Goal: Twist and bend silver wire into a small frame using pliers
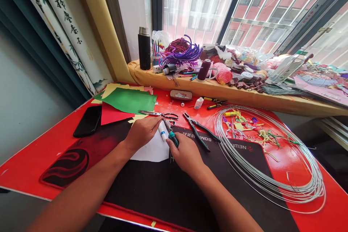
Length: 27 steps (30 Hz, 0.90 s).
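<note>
My right hand [189, 152] is closed round the teal-and-black handles of needle-nose pliers [174, 139], whose narrow metal jaws point up and left. At the tips of those jaws, my left hand [144, 130] pinches with its fingertips; what it holds is too small to make out. Just beyond the fingers lie scissors [172, 116], partly hidden by the left hand. A white and blue glue tube [163, 131] rests between the hands on a sheet of white paper [150, 152]. To the right, larger dark-handled pliers [198, 132] lie spread apart on the black mat [152, 185].
A big coil of silvery wire [317, 181] covers the right side, around scraps of coloured cord [268, 137]. Green paper [130, 99] and a black phone [87, 121] lie left. A small white bottle [198, 103] stands behind. The cluttered sill holds a black flask [144, 49].
</note>
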Each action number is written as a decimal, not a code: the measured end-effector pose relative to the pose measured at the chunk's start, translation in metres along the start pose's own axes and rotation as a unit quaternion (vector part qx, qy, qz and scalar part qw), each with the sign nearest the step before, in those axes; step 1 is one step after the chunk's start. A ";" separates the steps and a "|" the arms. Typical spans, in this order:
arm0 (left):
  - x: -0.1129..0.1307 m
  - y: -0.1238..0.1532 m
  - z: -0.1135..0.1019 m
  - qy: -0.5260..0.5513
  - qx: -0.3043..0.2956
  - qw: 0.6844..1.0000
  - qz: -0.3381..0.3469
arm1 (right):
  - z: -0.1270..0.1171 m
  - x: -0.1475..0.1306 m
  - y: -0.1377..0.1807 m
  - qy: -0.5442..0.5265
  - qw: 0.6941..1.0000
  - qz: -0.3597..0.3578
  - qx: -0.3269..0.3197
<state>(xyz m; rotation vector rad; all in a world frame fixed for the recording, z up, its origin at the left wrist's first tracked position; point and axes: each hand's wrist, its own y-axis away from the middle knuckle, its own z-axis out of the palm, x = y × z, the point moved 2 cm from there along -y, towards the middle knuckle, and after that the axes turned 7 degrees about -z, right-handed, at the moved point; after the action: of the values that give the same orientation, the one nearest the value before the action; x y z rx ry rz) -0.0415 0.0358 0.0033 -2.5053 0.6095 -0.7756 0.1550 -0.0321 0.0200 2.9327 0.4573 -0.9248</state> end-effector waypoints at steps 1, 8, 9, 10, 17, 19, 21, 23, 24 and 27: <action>0.000 0.000 0.000 -0.001 0.000 1.000 0.002 | 0.000 0.000 0.000 0.000 1.000 0.000 -0.001; -0.001 0.001 0.002 -0.035 -0.002 0.999 0.021 | 0.000 -0.002 0.001 0.016 1.000 0.009 -0.011; -0.002 0.001 0.003 -0.040 -0.002 0.999 0.024 | 0.000 -0.002 0.001 0.018 1.000 0.009 -0.012; -0.002 0.001 0.003 -0.045 -0.001 0.999 0.028 | 0.000 -0.002 0.001 0.019 1.000 0.009 -0.013; 0.000 0.002 0.006 -0.097 0.028 0.992 0.075 | 0.000 -0.003 0.001 0.020 0.999 0.021 -0.019; 0.001 0.002 0.007 -0.106 0.037 0.990 0.087 | 0.000 -0.003 0.001 0.017 0.999 0.022 -0.020; 0.001 0.002 0.007 -0.115 0.040 0.988 0.092 | -0.001 -0.003 0.000 0.019 0.999 0.023 -0.021; 0.001 0.002 0.008 -0.119 0.040 0.988 0.094 | -0.001 -0.003 0.000 0.024 0.999 0.021 -0.021; 0.001 0.002 0.008 -0.119 0.040 0.988 0.095 | 0.000 -0.003 -0.001 0.025 0.999 0.019 -0.019; 0.002 0.001 0.009 -0.114 0.038 0.989 0.090 | 0.000 -0.001 -0.001 0.022 0.999 0.019 -0.017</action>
<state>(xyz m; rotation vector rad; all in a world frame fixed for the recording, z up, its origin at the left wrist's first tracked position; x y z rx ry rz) -0.0352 0.0362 -0.0033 -2.3839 0.6996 -0.4303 0.1533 -0.0314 0.0206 2.9258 0.4122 -0.8424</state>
